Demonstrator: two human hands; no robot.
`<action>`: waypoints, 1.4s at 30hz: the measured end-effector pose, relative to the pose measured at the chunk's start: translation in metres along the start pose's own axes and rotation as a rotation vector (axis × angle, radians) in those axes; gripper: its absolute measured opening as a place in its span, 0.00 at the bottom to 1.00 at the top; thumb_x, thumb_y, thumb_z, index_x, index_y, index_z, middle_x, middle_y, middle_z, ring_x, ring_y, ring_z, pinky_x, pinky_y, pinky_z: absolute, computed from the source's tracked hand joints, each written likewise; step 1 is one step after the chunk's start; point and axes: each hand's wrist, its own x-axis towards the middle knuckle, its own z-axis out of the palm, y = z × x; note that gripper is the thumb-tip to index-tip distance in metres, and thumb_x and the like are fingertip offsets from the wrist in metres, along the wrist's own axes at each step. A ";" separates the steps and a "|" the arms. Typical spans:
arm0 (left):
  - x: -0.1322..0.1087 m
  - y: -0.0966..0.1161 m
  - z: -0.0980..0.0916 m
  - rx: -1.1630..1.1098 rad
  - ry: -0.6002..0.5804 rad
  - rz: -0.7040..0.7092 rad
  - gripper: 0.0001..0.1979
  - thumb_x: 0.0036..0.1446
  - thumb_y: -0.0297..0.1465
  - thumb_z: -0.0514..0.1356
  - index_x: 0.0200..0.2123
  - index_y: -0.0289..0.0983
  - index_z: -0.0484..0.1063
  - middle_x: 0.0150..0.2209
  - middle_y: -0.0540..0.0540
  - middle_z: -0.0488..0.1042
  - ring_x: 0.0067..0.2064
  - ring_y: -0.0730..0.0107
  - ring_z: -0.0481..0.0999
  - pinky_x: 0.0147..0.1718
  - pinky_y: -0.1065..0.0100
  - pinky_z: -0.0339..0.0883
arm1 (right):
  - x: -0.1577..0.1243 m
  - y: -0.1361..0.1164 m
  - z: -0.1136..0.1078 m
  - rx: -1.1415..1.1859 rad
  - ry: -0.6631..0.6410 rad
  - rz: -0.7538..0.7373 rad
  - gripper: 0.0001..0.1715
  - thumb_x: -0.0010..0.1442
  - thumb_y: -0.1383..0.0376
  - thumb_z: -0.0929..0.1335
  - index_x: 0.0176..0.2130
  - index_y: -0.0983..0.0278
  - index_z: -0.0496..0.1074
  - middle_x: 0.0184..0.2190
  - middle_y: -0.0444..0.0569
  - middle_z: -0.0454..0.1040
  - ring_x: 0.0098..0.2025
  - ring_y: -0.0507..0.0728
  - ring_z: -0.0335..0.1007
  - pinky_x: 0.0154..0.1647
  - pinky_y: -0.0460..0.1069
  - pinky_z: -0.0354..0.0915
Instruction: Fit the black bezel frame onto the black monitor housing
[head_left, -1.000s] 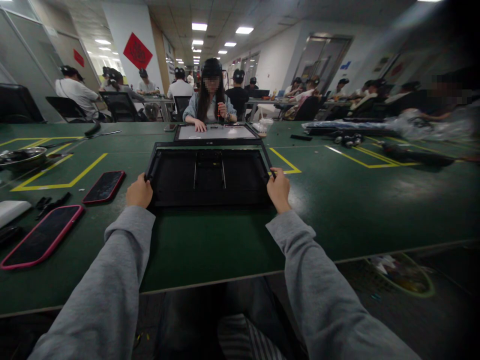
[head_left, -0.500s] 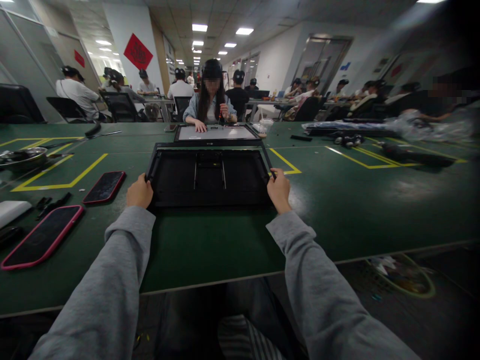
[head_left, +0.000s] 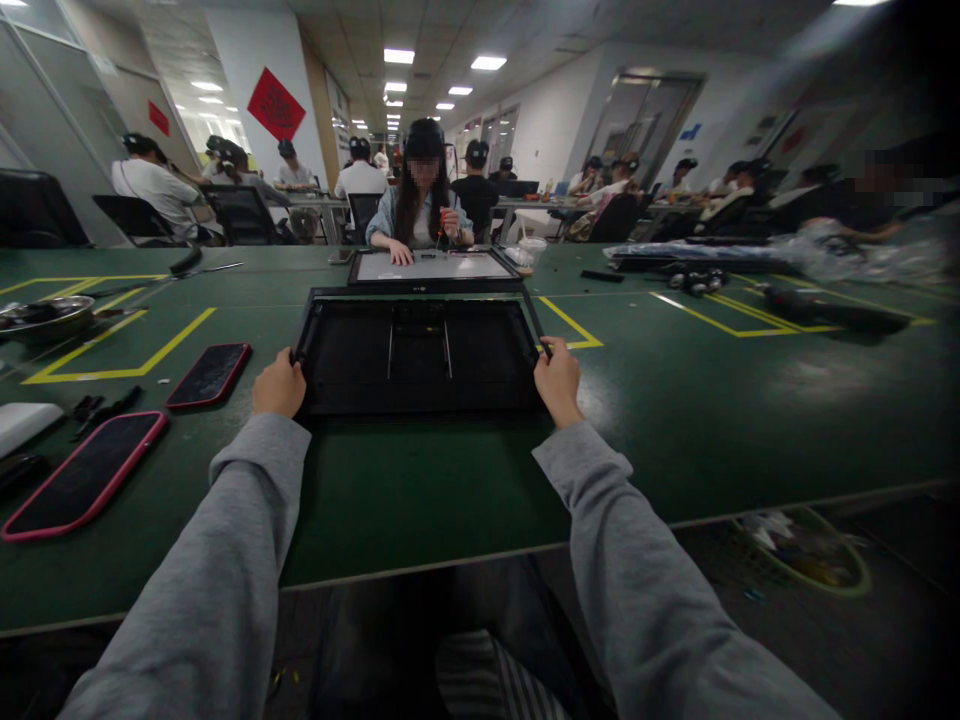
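A thin black frame (head_left: 360, 294) is tilted up over a black panel housing (head_left: 345, 355), which lies on the green table (head_left: 420, 500). My left hand (head_left: 280, 384) is closed on the left side of the frame. On the right side, my right hand (head_left: 559, 382) grips the frame with its fingers wrapped round the edge. Two thin metal strips (head_left: 448, 350) stand out in the middle of the housing. Whether the frame touches the housing's far edge cannot be made out.
Across the table a person (head_left: 424, 200) works at a grey panel (head_left: 427, 266). Two red-edged phones (head_left: 208, 375) and a metal bowl (head_left: 56, 322) are at the left. A cup (head_left: 531, 252), black parts (head_left: 697, 281) and plastic wrap (head_left: 847, 250) lie beyond, to the right.
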 end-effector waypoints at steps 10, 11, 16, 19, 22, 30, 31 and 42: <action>-0.002 0.001 -0.003 0.015 -0.003 0.030 0.28 0.66 0.35 0.48 0.67 0.34 0.61 0.53 0.28 0.76 0.54 0.42 0.77 0.52 0.49 0.68 | -0.001 -0.002 -0.002 0.005 -0.007 0.010 0.24 0.62 0.71 0.61 0.55 0.65 0.72 0.48 0.60 0.79 0.49 0.65 0.75 0.54 0.60 0.64; -0.002 0.001 -0.003 0.014 -0.004 0.027 0.28 0.66 0.35 0.48 0.67 0.34 0.61 0.53 0.28 0.76 0.54 0.42 0.77 0.52 0.49 0.68 | -0.001 -0.002 -0.002 0.005 -0.009 0.013 0.24 0.61 0.71 0.61 0.55 0.65 0.72 0.48 0.60 0.79 0.50 0.65 0.75 0.54 0.60 0.64; -0.003 0.002 -0.005 0.005 -0.005 0.031 0.28 0.66 0.34 0.48 0.67 0.34 0.61 0.54 0.28 0.76 0.54 0.41 0.77 0.52 0.49 0.68 | 0.000 0.001 -0.001 -0.002 -0.008 0.007 0.26 0.61 0.72 0.61 0.56 0.64 0.72 0.49 0.60 0.79 0.50 0.66 0.75 0.54 0.60 0.65; -0.003 0.002 -0.005 0.003 -0.006 0.030 0.29 0.66 0.34 0.48 0.68 0.34 0.61 0.54 0.29 0.76 0.55 0.41 0.76 0.52 0.49 0.68 | 0.001 0.002 0.001 -0.007 -0.004 0.006 0.26 0.61 0.71 0.61 0.56 0.64 0.73 0.48 0.60 0.80 0.50 0.65 0.75 0.53 0.60 0.65; -0.002 0.001 -0.003 0.014 -0.013 0.034 0.29 0.66 0.35 0.48 0.68 0.34 0.60 0.55 0.28 0.76 0.55 0.42 0.77 0.52 0.50 0.68 | 0.001 0.003 0.002 -0.010 0.002 0.003 0.25 0.60 0.71 0.61 0.55 0.64 0.72 0.48 0.60 0.79 0.49 0.66 0.75 0.53 0.60 0.65; -0.002 0.000 -0.002 0.018 -0.013 0.034 0.28 0.66 0.35 0.47 0.68 0.34 0.60 0.55 0.29 0.76 0.55 0.45 0.77 0.53 0.51 0.68 | 0.000 0.001 0.000 -0.013 -0.009 0.000 0.26 0.61 0.71 0.60 0.56 0.65 0.72 0.47 0.60 0.80 0.49 0.66 0.75 0.53 0.60 0.65; -0.002 0.001 -0.004 0.017 -0.017 0.030 0.28 0.67 0.35 0.47 0.68 0.34 0.60 0.55 0.29 0.76 0.55 0.45 0.77 0.53 0.51 0.68 | 0.000 0.001 0.000 -0.011 -0.009 -0.001 0.25 0.61 0.71 0.60 0.56 0.65 0.72 0.48 0.60 0.79 0.49 0.66 0.75 0.53 0.60 0.65; -0.004 0.003 -0.007 0.014 -0.021 0.032 0.29 0.66 0.35 0.47 0.68 0.34 0.60 0.55 0.28 0.76 0.55 0.43 0.76 0.53 0.49 0.67 | -0.001 0.000 -0.001 -0.009 -0.011 0.002 0.25 0.61 0.71 0.61 0.55 0.64 0.72 0.47 0.59 0.80 0.49 0.65 0.75 0.53 0.60 0.65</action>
